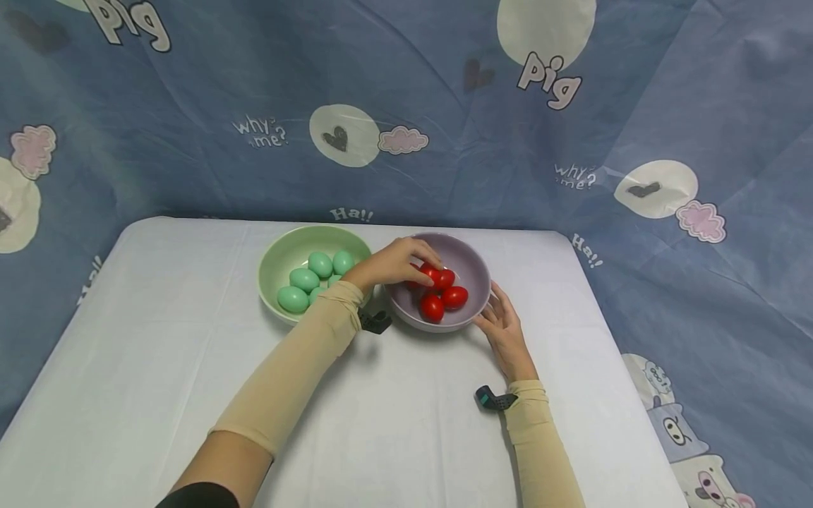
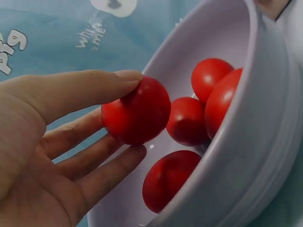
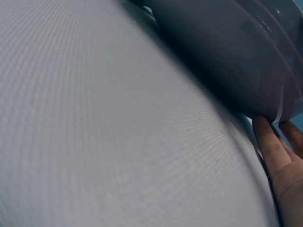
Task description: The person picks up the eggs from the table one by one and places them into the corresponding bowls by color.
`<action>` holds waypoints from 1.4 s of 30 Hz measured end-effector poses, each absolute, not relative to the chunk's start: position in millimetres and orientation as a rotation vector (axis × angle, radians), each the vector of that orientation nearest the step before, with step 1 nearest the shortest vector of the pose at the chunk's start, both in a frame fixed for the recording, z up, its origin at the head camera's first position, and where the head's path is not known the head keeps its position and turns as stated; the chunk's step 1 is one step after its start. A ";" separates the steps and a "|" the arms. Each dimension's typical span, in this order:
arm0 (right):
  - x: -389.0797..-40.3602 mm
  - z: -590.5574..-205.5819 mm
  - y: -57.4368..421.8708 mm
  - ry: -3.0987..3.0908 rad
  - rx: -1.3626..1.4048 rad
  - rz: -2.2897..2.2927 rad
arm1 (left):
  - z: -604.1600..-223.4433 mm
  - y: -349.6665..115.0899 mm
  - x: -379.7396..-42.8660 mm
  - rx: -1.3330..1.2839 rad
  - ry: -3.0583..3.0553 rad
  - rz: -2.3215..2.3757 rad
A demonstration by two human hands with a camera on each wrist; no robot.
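Observation:
My left hand [image 1: 396, 262] reaches over the lavender bowl [image 1: 478, 271], and its thumb and fingers pinch a red egg [image 2: 136, 111]. Several other red eggs [image 1: 454, 297] lie in that bowl below the hand. At the bowl's right side my right hand [image 1: 504, 335] touches the outer wall with extended fingers. The right wrist view shows fingertips [image 3: 265, 130] against the bowl's lower side. Left of it stands a light green bowl [image 1: 272, 271] with several mint-green eggs [image 1: 293, 299]. My left wrist and sleeve hide part of the green bowl and some of its eggs.
Both bowls stand side by side near the far edge of a table with a white cloth [image 1: 190, 353]. A blue printed curtain [image 1: 406, 183] hangs behind the table and along its sides. A dark strap [image 1: 375, 321] sits at my left wrist.

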State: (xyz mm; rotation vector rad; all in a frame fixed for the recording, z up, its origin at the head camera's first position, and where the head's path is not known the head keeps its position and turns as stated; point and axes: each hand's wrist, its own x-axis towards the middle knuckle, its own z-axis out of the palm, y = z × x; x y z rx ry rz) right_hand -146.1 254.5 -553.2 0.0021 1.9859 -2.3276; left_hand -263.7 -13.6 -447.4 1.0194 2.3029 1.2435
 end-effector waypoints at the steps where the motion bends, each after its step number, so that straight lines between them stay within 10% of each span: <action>1: -146.2 -553.2 254.6 1.982 0.002 -2.331 | -447.9 -12.0 -266.2 1.018 2.310 1.232; 42: -144.4 -550.6 253.8 1.940 -0.015 -2.359 | -445.0 28.1 -296.9 0.792 2.372 0.764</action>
